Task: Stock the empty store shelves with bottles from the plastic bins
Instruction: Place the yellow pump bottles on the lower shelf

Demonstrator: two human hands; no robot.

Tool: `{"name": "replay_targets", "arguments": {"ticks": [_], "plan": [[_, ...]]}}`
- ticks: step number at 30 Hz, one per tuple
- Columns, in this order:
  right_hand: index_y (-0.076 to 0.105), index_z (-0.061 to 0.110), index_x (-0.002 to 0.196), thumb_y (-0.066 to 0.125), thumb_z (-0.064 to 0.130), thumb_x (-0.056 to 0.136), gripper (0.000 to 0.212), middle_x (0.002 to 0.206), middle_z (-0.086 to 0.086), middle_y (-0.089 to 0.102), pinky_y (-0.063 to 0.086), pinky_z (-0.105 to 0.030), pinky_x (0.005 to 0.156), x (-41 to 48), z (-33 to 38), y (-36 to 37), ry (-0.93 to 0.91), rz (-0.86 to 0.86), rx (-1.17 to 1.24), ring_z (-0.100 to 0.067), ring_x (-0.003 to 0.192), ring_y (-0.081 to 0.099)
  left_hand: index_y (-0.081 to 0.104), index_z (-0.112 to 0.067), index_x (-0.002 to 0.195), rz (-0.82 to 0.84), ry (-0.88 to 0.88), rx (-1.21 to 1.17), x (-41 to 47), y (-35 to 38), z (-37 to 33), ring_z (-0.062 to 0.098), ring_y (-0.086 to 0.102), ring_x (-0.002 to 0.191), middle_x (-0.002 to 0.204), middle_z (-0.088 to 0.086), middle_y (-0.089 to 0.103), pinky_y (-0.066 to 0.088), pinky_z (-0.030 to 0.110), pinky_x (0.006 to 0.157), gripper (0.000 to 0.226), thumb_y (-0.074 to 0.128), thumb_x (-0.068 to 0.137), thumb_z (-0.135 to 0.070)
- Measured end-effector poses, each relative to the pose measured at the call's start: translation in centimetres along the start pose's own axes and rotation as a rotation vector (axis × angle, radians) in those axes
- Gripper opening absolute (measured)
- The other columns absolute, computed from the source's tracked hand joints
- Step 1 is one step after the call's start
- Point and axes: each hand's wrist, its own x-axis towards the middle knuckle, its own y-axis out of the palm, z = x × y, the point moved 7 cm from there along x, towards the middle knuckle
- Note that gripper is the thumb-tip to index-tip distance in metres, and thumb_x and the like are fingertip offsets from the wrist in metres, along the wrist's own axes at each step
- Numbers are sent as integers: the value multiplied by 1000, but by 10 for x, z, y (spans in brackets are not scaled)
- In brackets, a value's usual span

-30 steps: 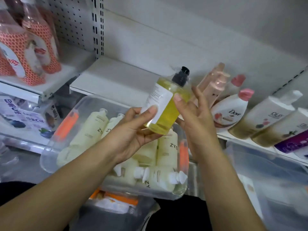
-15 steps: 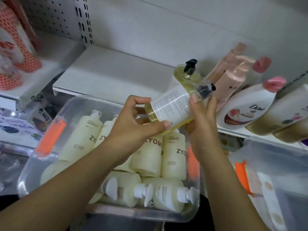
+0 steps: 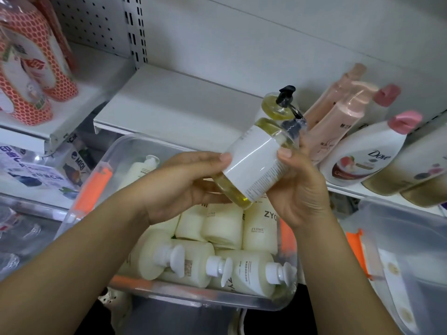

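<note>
- Several red-patterned jugs (image 3: pixel 31 68) sit far left on their own shelf section. Not involved.
- Middle shelf (image 3: pixel 169 110): white board, bare on its left part. One shelved yellow bottle (image 3: pixel 275 105) with a black pump stands toward the right.
- Clear bin (image 3: pixel 113 153) sits below the shelf edge, packed with cream pump bottles (image 3: pixel 258 228), some upright, some lying down.
- Left hand (image 3: pixel 183 184): thumb on the label's lower end, fingers under the base. It is grasping the held bottle.
- Held bottle (image 3: pixel 254 165): clear plastic, yellow liquid, white label, black pump in clear wrap. It is in the air above the bin, tilted pump-up toward the right, just in front of the shelved one.
- Handling, my read:
  - It looks full, so fairly heavy for its size.
  - The wall is stiff and the label is smooth, probably slick.
  - The pump is the weak point, so don't lift by it. Grip round the body, one hand low and one at the shoulder, as now.
- Right hand (image 3: pixel 297 189): thumb on the label's upper end, fingers wrapped behind the shoulder. Also grasping.
- Pink bottles (image 3: pixel 338 122) and a Dove bottle (image 3: pixel 367 155) lean on the shelf further right, with a second bin (image 3: pixel 399 226) below them.
- Versus half a second ago: the bottle lay nearer sideways with the pump pointing right. Now the pump end is raised toward the shelf, and both hands remain on it.
</note>
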Motion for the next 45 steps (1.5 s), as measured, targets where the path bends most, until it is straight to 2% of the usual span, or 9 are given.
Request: {"name": "replay_targets", "arguments": {"ticks": [3,6,8,12,17,22,28,35,45], "plan": [[23,17,155,94,31,61,119,145,-19,53,44,-60,106,1,-3,0,32,-58,-68,-38,133,53,66,-12,125,-103,124,179,2,-2,-2,30,70,107,118,11,71,56,48,93,52,77,79,-34],[54,11,137,80,37,79,69,125,-15,69,52,-54,100,-6,-10,5,110,-156,-276,-31,117,66,58,-28,134,-346,284,583,2,-7,-8,8,61,113,124,-9,62,56,39,93,76,88,66,-45],[66,12,120,72,34,87,40,114,-10,75,52,-51,101,-10,-18,7,181,-173,-298,-27,109,71,54,-28,139,-410,356,688,1,-7,-9,3,55,115,123,-9,53,57,36,92,79,89,69,-39],[71,17,114,77,30,85,33,107,-5,77,55,-49,97,-9,-12,3,154,-251,-364,-24,103,73,51,-30,137,-419,414,737,6,-8,-7,2,53,117,122,-12,48,55,36,95,80,88,68,-43],[70,16,110,90,28,70,46,104,0,77,61,-44,84,-4,16,-2,-147,-367,-573,-18,97,74,41,-24,145,-436,389,912,16,-6,-11,-1,45,128,143,-12,41,38,16,100,74,72,83,-52],[63,21,116,90,17,70,53,110,7,71,53,-17,80,12,33,-14,-399,-419,-727,-5,100,69,36,-23,152,-414,138,1172,30,-20,5,8,12,152,165,-9,17,17,37,123,71,47,94,-62],[57,20,130,90,18,71,68,119,9,69,56,-33,96,30,22,-44,-366,-443,-785,-5,108,67,34,-28,152,-303,8,1318,42,-25,28,8,-16,152,167,-11,-6,-5,47,123,71,34,93,-67],[52,20,133,85,22,76,66,123,8,67,51,-43,102,47,18,-46,-400,-405,-845,-8,113,64,42,-27,148,-275,-18,1384,45,-25,32,12,-21,151,167,-8,-13,-5,50,121,68,31,94,-67],[34,19,150,78,22,82,81,136,6,60,48,-43,108,60,16,-52,-362,-390,-868,-8,122,60,46,-26,143,-234,-31,1396,43,-27,32,11,-23,150,166,-9,-16,-4,50,121,62,31,96,-64]]}}
